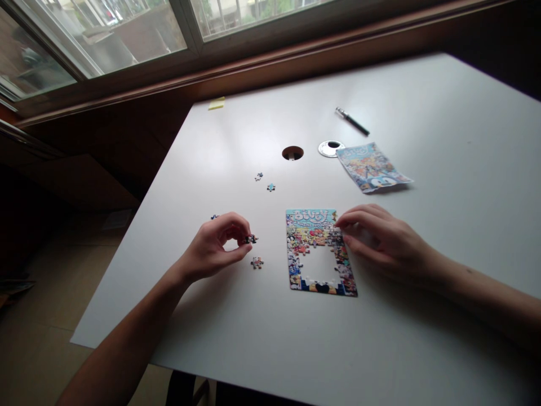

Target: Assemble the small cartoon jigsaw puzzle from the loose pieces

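Note:
A partly assembled jigsaw puzzle (296, 248) lies on the white table, with a gap in its middle and lower part. My left hand (224, 242) is left of it, thumb and fingers pinching a small dark puzzle piece (251, 239). Just below that hand lies a loose multicoloured piece (257, 263). Two more loose pieces, one dark (258, 176) and one light blue (271, 187), rest farther back. Another piece (214, 216) shows partly behind my left hand. At the puzzle's upper right edge is my right hand (376, 237), fingers bent and apart from the thumb, nothing visible between them.
A picture sheet (372, 166) overlaps a round metal-rimmed cover (327, 149) behind the puzzle. Nearby are a black pen (353, 121) and a round hole (292, 153) in the table (443, 135). A yellow sticky note (216, 104) lies at the back left edge.

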`<action>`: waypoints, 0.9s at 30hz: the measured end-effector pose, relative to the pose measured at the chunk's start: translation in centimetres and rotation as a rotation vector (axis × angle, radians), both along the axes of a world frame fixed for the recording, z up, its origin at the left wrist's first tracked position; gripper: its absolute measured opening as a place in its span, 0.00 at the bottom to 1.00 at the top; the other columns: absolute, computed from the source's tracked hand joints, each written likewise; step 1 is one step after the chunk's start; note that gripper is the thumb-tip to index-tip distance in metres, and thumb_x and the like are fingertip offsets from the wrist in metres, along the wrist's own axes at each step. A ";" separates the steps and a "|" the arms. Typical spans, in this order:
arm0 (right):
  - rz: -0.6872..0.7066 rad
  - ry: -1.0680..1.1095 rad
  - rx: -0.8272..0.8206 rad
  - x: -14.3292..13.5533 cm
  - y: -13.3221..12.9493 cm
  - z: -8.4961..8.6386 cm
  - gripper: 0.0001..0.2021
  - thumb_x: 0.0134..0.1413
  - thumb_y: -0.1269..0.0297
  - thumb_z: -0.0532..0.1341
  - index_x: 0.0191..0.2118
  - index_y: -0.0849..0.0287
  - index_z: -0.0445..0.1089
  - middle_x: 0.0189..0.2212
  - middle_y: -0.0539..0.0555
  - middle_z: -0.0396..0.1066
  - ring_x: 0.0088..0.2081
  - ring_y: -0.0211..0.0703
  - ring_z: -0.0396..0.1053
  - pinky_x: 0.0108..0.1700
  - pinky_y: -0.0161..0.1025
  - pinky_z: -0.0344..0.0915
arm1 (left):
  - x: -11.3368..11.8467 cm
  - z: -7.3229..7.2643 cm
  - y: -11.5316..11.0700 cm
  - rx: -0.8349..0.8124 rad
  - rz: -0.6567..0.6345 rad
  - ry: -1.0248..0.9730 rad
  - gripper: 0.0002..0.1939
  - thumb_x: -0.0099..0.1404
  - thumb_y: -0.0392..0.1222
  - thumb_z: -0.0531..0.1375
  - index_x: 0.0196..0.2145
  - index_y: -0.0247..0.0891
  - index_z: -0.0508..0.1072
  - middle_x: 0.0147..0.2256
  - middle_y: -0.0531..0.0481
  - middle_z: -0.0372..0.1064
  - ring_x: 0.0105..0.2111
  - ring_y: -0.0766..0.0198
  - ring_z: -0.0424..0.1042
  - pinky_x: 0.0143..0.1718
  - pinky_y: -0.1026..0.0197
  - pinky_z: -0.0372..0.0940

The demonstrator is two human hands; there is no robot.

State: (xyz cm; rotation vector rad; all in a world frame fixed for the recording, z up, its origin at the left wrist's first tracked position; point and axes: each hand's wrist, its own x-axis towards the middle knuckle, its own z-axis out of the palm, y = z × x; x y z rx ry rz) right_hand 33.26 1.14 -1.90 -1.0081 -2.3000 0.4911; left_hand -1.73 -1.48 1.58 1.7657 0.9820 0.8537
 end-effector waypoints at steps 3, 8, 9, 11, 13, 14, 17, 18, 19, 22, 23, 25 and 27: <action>0.006 -0.003 0.011 0.0 0.0 0.0 0.12 0.55 0.69 0.62 0.45 0.53 0.68 0.41 0.57 0.72 0.44 0.52 0.70 0.46 0.49 0.68 | 0.0 0.0 0.0 -0.008 0.004 -0.002 0.11 0.61 0.30 0.64 0.40 0.36 0.69 0.37 0.48 0.67 0.38 0.64 0.70 0.39 0.61 0.67; 0.004 0.005 0.008 0.0 0.0 0.1 0.12 0.55 0.69 0.62 0.45 0.52 0.69 0.41 0.57 0.71 0.45 0.53 0.69 0.46 0.50 0.69 | -0.1 -0.1 -0.1 -0.004 -0.009 0.024 0.10 0.61 0.32 0.64 0.41 0.36 0.69 0.37 0.47 0.68 0.38 0.64 0.71 0.40 0.60 0.69; 0.002 0.009 0.009 0.0 -0.1 0.2 0.11 0.55 0.68 0.62 0.45 0.52 0.69 0.42 0.57 0.71 0.45 0.53 0.69 0.46 0.50 0.69 | -0.1 -0.2 -0.1 0.003 -0.014 0.034 0.10 0.61 0.32 0.64 0.41 0.35 0.69 0.37 0.47 0.68 0.38 0.63 0.71 0.40 0.60 0.70; 0.002 0.019 0.023 -0.1 -0.2 0.3 0.11 0.56 0.68 0.62 0.45 0.52 0.70 0.42 0.57 0.70 0.46 0.53 0.69 0.47 0.50 0.69 | 0.1 -0.6 -0.2 0.031 -0.026 0.069 0.10 0.62 0.33 0.64 0.41 0.35 0.70 0.38 0.46 0.70 0.38 0.63 0.72 0.40 0.60 0.71; 0.003 0.029 0.071 -0.3 -0.4 0.4 0.09 0.55 0.68 0.62 0.43 0.52 0.71 0.42 0.57 0.69 0.45 0.52 0.69 0.47 0.50 0.68 | 0.8 -0.9 -0.5 0.105 -0.038 0.120 0.09 0.62 0.34 0.65 0.40 0.36 0.70 0.37 0.45 0.72 0.37 0.63 0.72 0.39 0.60 0.71; 0.005 0.029 0.109 -0.4 -0.6 0.4 0.08 0.55 0.68 0.63 0.41 0.52 0.71 0.41 0.57 0.70 0.44 0.51 0.69 0.47 0.50 0.68 | 1.3 -1.0 -0.6 0.156 -0.041 0.145 0.09 0.62 0.34 0.65 0.39 0.36 0.71 0.37 0.45 0.72 0.36 0.63 0.72 0.39 0.60 0.70; 0.049 0.008 0.218 -0.9 -1.4 0.5 0.06 0.53 0.68 0.65 0.38 0.52 0.71 0.37 0.55 0.70 0.40 0.48 0.67 0.46 0.50 0.66 | 3.8 -1.0 -1.0 0.303 -0.039 0.171 0.07 0.62 0.34 0.65 0.37 0.37 0.70 0.37 0.46 0.74 0.37 0.62 0.73 0.40 0.58 0.70; 0.062 0.017 0.226 -1.1 -1.7 0.4 0.06 0.53 0.69 0.65 0.38 0.53 0.72 0.37 0.55 0.69 0.40 0.48 0.67 0.45 0.49 0.66 | 4.8 -0.9 -1.1 0.342 -0.038 0.163 0.06 0.62 0.34 0.64 0.36 0.37 0.70 0.37 0.46 0.74 0.38 0.62 0.73 0.41 0.58 0.69; 0.076 0.035 0.227 -1.2 -1.9 0.4 0.06 0.53 0.69 0.66 0.38 0.53 0.72 0.37 0.55 0.69 0.40 0.47 0.67 0.45 0.48 0.66 | 5.8 -0.8 -1.1 0.373 -0.039 0.158 0.06 0.62 0.34 0.64 0.35 0.37 0.70 0.37 0.46 0.75 0.38 0.62 0.73 0.41 0.57 0.69; 0.085 0.064 0.235 -1.4 -2.3 0.3 0.07 0.54 0.68 0.66 0.40 0.53 0.73 0.36 0.55 0.70 0.40 0.46 0.67 0.45 0.47 0.66 | 8.4 -0.8 -0.9 0.405 -0.041 0.132 0.06 0.62 0.35 0.65 0.34 0.38 0.69 0.35 0.47 0.75 0.38 0.61 0.73 0.42 0.56 0.69; 0.086 0.071 0.232 -1.4 -2.3 0.3 0.07 0.55 0.67 0.66 0.40 0.53 0.73 0.36 0.55 0.70 0.40 0.46 0.67 0.45 0.47 0.66 | 9.1 -0.9 -0.8 0.409 -0.038 0.119 0.06 0.62 0.36 0.65 0.33 0.38 0.69 0.35 0.47 0.75 0.38 0.61 0.72 0.42 0.56 0.69; 0.094 0.093 0.217 -1.4 -2.3 0.3 0.05 0.55 0.67 0.65 0.39 0.52 0.73 0.35 0.54 0.71 0.39 0.46 0.67 0.44 0.47 0.67 | 10.0 -1.2 -0.8 0.422 -0.032 0.107 0.07 0.62 0.36 0.65 0.32 0.39 0.69 0.35 0.48 0.76 0.38 0.60 0.72 0.43 0.54 0.68; 0.103 0.117 0.208 -1.3 -2.2 0.4 0.05 0.56 0.67 0.65 0.39 0.53 0.74 0.34 0.54 0.71 0.39 0.46 0.68 0.44 0.47 0.67 | 10.5 -1.4 -0.9 0.440 -0.013 0.100 0.09 0.62 0.37 0.66 0.30 0.39 0.68 0.35 0.49 0.77 0.39 0.60 0.72 0.45 0.53 0.68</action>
